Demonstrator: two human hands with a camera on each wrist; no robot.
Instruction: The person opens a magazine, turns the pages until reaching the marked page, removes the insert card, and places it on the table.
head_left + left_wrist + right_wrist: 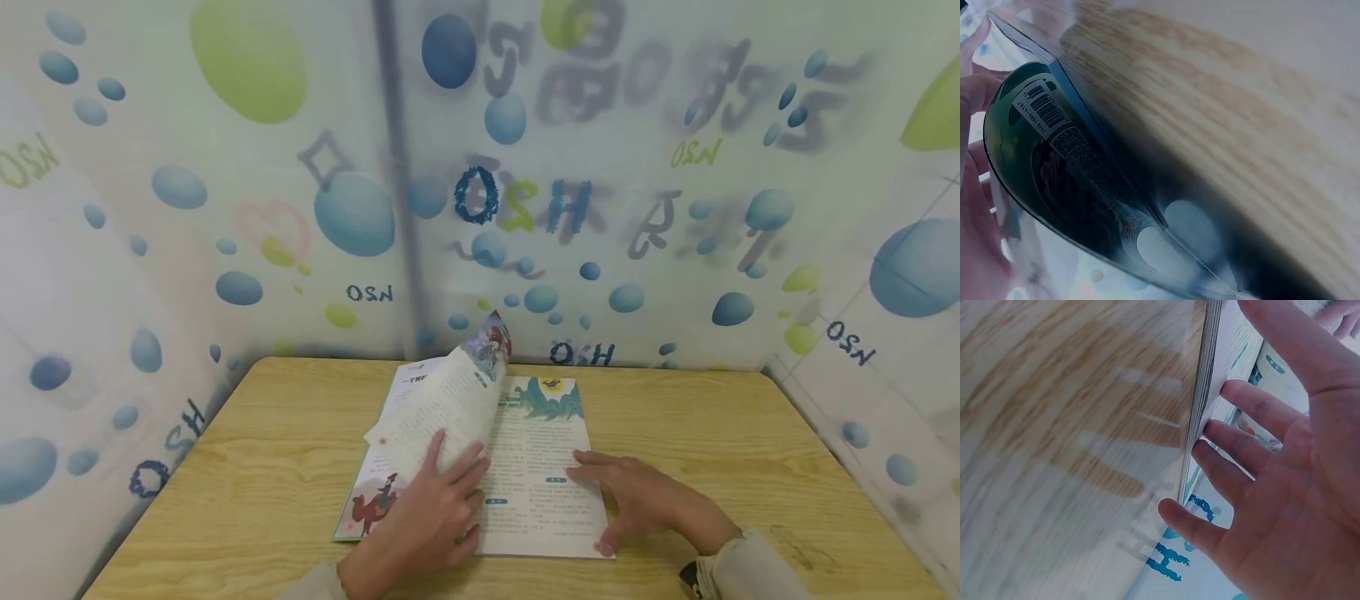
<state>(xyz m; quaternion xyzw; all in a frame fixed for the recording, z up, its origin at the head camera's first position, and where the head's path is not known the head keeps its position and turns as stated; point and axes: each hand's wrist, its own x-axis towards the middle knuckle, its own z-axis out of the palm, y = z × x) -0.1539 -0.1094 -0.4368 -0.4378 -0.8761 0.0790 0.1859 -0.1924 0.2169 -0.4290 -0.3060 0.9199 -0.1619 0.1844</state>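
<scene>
Magazine (525,467) lies open on the tabletop (675,408), long edges running near to far. Left hand (429,515), fingers extended, rests on a curling leaf (442,408) partly covering the left page (362,510); right hand (647,497), fingers spread, touches the right side. Page tops face the patterned wall (645,333).

Soft, even light fills the head view, leaving only faint shadows on the table (262,475); the pale wall (637,333) glows, its grey lettering blurred. Small print on the book (551,508) dissolves into smudges. The left wrist view is dimmer and hazy, washed out at upper right, with deep shadow beneath the dark cover (1054,175) and pale patches near its lower end. The right wrist view has a cool cast; the glossy tabletop mirrors the right hand (1297,487) (fingers included, rather ghostly).
</scene>
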